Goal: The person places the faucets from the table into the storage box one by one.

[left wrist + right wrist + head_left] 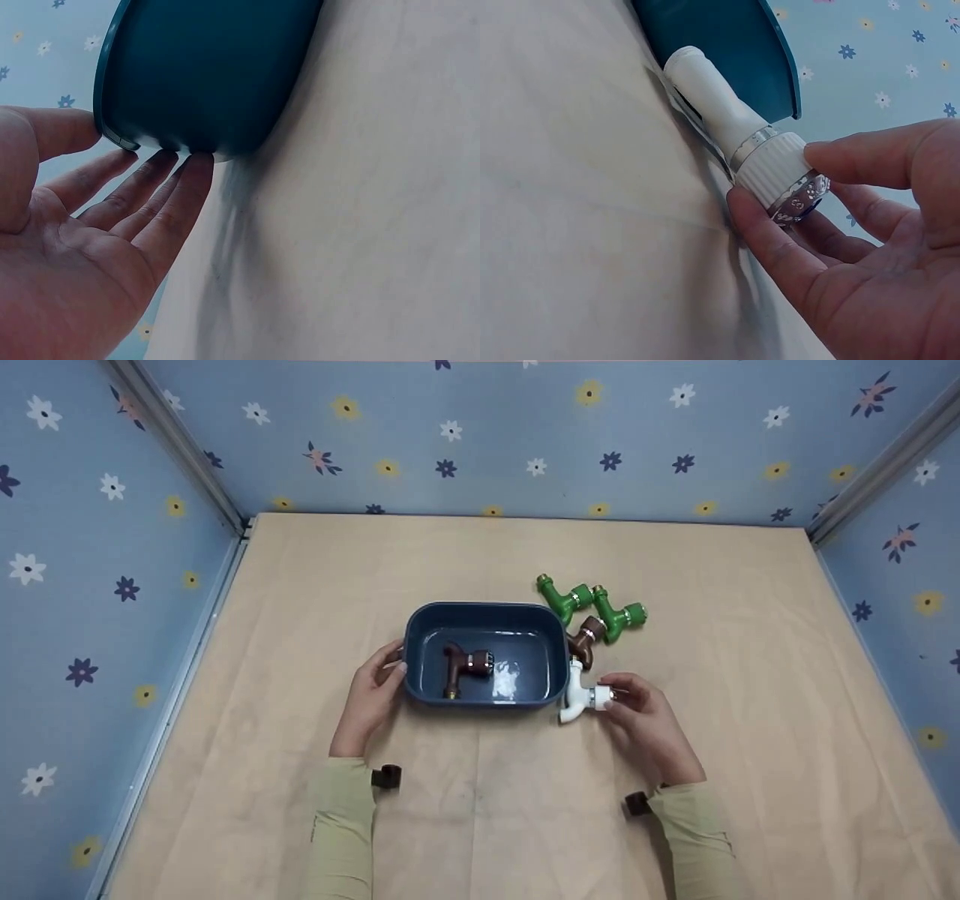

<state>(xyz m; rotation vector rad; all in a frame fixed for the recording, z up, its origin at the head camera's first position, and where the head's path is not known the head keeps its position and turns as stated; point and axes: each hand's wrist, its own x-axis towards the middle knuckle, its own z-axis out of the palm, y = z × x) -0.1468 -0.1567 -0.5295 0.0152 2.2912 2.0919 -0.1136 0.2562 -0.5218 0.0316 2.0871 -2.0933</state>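
A dark blue rectangular plastic basin (487,611) stands on the cloth with a brown tap (455,669) lying inside. At its left end my left hand (375,682) touches the outer wall with nearly straight fingertips (196,169), the thumb by the rim. Beside the basin's right end, my right hand (649,724) pinches the round ribbed knob of a white tap (576,697) between thumb and fingers. In the right wrist view the white tap (720,97) is low at the cloth, its body close to the basin wall (727,37).
Behind the white tap lie another brown tap (583,643) and two green taps, one (562,598) near the basin's back corner and one (619,616) farther right. Beige cloth (322,577) covers the table. Flowered blue panels (510,435) enclose the back and sides.
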